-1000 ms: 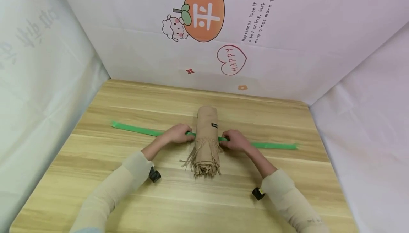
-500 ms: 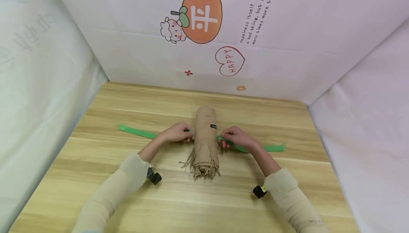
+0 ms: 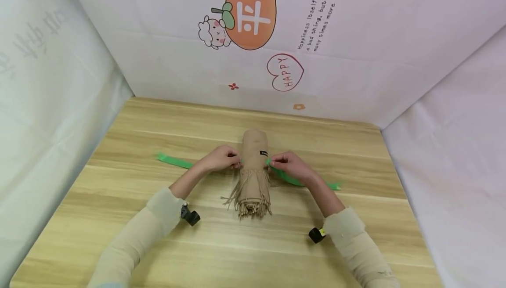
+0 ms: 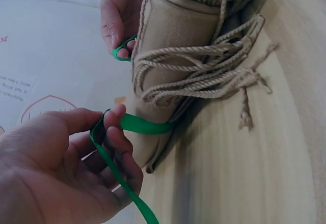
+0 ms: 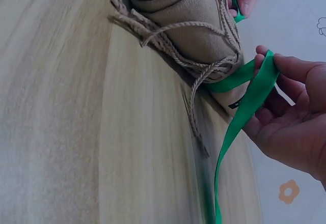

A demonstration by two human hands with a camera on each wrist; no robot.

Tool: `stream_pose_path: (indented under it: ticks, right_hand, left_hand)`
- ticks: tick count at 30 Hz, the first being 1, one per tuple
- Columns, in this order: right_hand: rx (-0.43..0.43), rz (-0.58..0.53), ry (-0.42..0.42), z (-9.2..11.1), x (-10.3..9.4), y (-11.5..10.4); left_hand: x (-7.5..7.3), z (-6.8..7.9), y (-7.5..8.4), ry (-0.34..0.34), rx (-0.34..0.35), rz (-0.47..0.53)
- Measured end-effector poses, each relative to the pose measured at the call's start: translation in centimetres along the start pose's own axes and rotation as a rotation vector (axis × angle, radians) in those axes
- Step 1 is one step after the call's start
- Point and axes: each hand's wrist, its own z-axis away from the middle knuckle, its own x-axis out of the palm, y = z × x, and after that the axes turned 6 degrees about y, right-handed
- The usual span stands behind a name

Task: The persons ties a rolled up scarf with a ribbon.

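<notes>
A rolled beige scarf (image 3: 254, 145) with twisted fringe lies lengthwise in the middle of the table, its fringed end toward me and a small black label (image 3: 263, 153) on top. A green ribbon (image 5: 253, 92) passes beneath the roll and comes up on both sides. My left hand (image 3: 221, 159) pinches it at the scarf's left side, between thumb and fingertips; the tail hangs down in the left wrist view. At the right side my right hand (image 3: 291, 167) pinches the ribbon likewise, raised off the wood. The ribbon's stretch under the scarf is hidden.
The wood-grain table (image 3: 245, 253) meets a white printed backdrop (image 3: 178, 68) at the back. White sheets hang at the left (image 3: 47, 125) and right (image 3: 446, 147). Small black cameras sit at both wrists. The ribbon's loose ends (image 3: 169, 160) lie out to either side.
Both hands have lifted the ribbon from the table up along the scarf's sides. Its loose ends have slid inward toward the scarf. The scarf has stayed in place.
</notes>
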Motion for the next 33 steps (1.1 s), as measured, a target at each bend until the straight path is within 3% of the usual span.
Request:
stream_pose_path:
  ticks: [6, 12, 24, 29, 33]
  right_hand:
    - [-0.001, 0.007, 0.087, 0.0, 0.1, -0.4]
    - [0.011, 0.009, 0.211, 0.1, 0.4, -0.9]
    - [-0.029, -0.075, 0.207, 0.0, 0.8, -2.3]
    - [0.014, -0.112, 0.256, -0.2, 1.5, -2.5]
    - [0.023, -0.127, 0.313, -0.3, 2.0, -2.2]
  left_hand:
    - [0.0, 0.1, 1.0, 0.108, 0.028, -0.080]
    - [0.1, 0.2, 1.5, 0.172, 0.027, -0.066]
    - [-0.5, 0.4, 2.6, 0.179, 0.042, -0.047]
    - [-0.6, 0.8, 3.0, 0.260, 0.058, -0.123]
    - [-0.4, 0.8, 3.0, 0.252, 0.041, -0.083]
